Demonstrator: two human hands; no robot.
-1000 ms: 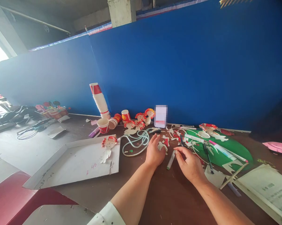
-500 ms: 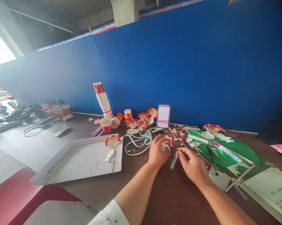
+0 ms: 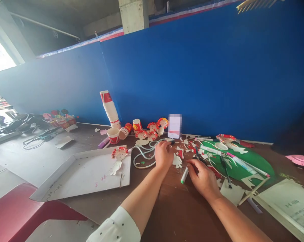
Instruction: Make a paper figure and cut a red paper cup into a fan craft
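My right hand (image 3: pixel 203 178) has its thumb and forefinger pinched at the upper end of a white marker (image 3: pixel 184 175) with a green end. The marker slants down toward me, low over the brown table. My left hand (image 3: pixel 164 154) reaches over a pale looped cable (image 3: pixel 144 155), its fingers extended and apart next to a small black piece (image 3: pixel 171 142). Nothing shows in its grasp, though its fingertips are partly hidden. Between the hands lies a white paper cutout figure (image 3: pixel 177 161). Another paper figure with a red fringed head (image 3: pixel 120 153) rests in the shallow white tray (image 3: pixel 91 171).
Red-and-white paper cups (image 3: pixel 113 136) and a tall leaning cup stack (image 3: pixel 110 109) stand along the blue partition (image 3: pixel 192 74). Several red-fringed figures lie beside them. Rightward are a green mat (image 3: pixel 260 163) with pens, paper scraps, and a printed booklet (image 3: pixel 290 205).
My left hand has moved left and away from me, uncovering the white paper cutout. My right hand stays at the marker, which has shifted slightly. The view has tilted a little.
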